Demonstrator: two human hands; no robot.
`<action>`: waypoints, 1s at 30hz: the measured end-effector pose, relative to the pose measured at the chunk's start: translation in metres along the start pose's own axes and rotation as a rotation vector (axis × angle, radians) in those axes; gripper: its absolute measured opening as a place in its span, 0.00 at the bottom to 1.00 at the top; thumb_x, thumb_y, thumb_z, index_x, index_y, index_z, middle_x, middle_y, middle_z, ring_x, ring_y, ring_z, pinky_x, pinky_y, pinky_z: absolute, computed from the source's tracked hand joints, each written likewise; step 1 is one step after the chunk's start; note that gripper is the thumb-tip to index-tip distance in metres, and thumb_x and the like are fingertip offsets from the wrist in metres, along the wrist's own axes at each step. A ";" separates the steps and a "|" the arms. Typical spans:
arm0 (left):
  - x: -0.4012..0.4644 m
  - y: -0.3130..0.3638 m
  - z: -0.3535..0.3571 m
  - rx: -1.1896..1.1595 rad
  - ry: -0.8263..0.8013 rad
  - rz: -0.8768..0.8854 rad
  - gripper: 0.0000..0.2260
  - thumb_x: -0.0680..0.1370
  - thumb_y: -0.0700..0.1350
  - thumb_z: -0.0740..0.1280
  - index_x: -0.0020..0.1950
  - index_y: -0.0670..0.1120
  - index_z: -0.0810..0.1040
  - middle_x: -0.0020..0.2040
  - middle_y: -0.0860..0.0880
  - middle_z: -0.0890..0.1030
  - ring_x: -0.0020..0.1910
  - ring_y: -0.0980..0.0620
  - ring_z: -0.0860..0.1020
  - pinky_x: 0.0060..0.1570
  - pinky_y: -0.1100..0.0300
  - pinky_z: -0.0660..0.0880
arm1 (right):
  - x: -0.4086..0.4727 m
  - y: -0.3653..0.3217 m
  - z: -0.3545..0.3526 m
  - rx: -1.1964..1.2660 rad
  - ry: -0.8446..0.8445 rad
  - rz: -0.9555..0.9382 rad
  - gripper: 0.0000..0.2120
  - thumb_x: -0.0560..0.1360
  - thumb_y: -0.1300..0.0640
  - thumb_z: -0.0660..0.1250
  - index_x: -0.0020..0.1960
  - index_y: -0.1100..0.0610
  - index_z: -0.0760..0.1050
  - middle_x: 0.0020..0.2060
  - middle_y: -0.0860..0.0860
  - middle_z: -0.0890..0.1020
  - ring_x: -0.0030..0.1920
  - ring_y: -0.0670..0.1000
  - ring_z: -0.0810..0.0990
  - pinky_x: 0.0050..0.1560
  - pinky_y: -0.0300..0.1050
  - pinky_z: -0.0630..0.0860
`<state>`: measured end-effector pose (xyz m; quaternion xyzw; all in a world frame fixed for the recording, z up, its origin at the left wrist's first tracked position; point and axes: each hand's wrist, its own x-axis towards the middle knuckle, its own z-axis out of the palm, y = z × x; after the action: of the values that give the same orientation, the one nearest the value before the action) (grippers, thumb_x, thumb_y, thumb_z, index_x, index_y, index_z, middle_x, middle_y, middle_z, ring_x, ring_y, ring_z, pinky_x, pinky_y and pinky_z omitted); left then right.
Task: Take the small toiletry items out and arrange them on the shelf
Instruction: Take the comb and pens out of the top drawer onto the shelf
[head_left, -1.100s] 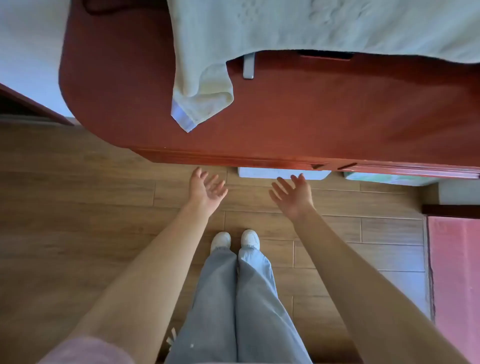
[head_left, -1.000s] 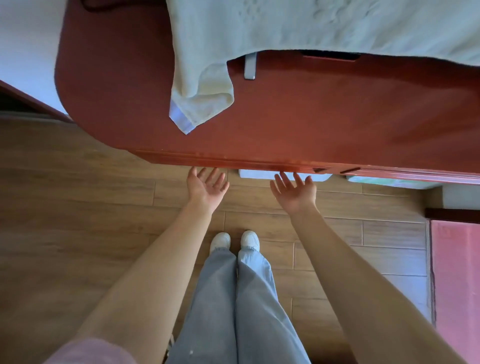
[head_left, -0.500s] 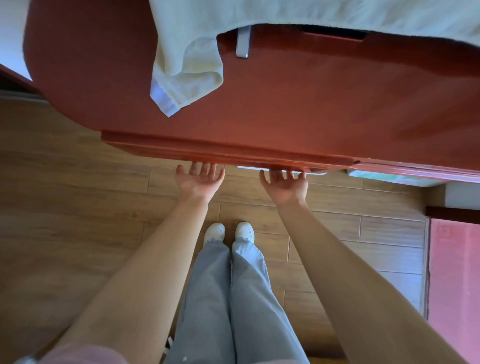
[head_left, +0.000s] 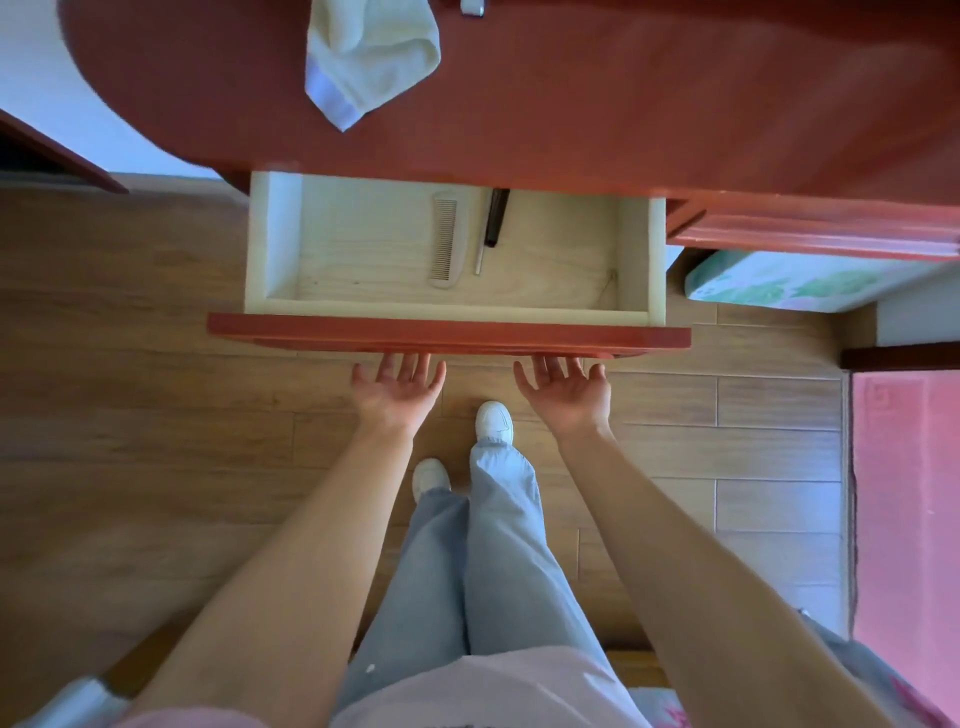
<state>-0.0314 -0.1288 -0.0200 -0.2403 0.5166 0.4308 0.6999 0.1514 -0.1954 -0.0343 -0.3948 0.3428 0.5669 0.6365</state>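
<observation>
A drawer (head_left: 449, 330) with a red front and pale wood inside stands pulled out from under the red table top (head_left: 623, 104). Inside lie a pale comb (head_left: 444, 239) and, just right of it, a thin black-and-silver tool (head_left: 491, 228), its far end hidden under the table. My left hand (head_left: 397, 387) and my right hand (head_left: 569, 389) are palm up below the drawer front. Their fingertips reach under its lower edge and are hidden there. Neither hand holds an item.
A white towel (head_left: 369, 57) hangs over the table top above the drawer. A second red drawer front (head_left: 810, 241) sits to the right, with a patterned white box (head_left: 789, 280) on the floor below it. A pink mat (head_left: 906, 509) lies right. My feet stand below the drawer.
The drawer was shut; both hands reached under its front and it has slid out toward me, revealing the comb and the thin tool. My left foot has stepped back.
</observation>
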 end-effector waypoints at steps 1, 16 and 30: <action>-0.003 -0.001 -0.008 -0.004 -0.001 -0.001 0.26 0.82 0.59 0.47 0.75 0.48 0.63 0.75 0.44 0.63 0.73 0.44 0.64 0.71 0.42 0.60 | -0.003 0.003 -0.007 -0.003 -0.001 -0.005 0.22 0.81 0.41 0.45 0.56 0.52 0.72 0.63 0.52 0.76 0.64 0.53 0.73 0.64 0.61 0.65; -0.063 -0.001 -0.050 0.965 -0.075 0.221 0.18 0.83 0.50 0.56 0.72 0.48 0.66 0.68 0.47 0.73 0.65 0.47 0.73 0.64 0.51 0.67 | -0.083 0.017 -0.041 -0.739 -0.039 -0.137 0.18 0.82 0.46 0.51 0.62 0.52 0.74 0.62 0.51 0.78 0.62 0.51 0.76 0.61 0.50 0.71; -0.110 0.036 0.006 2.181 -0.303 1.698 0.16 0.77 0.43 0.65 0.64 0.41 0.74 0.60 0.42 0.78 0.59 0.43 0.76 0.58 0.47 0.74 | -0.138 -0.004 0.033 -1.843 -0.122 -1.157 0.13 0.80 0.55 0.59 0.61 0.55 0.76 0.57 0.47 0.78 0.52 0.49 0.76 0.49 0.41 0.71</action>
<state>-0.0695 -0.1442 0.0881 0.8534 0.4945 0.1249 0.1078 0.1380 -0.2283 0.1029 -0.7930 -0.4838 0.2392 0.2825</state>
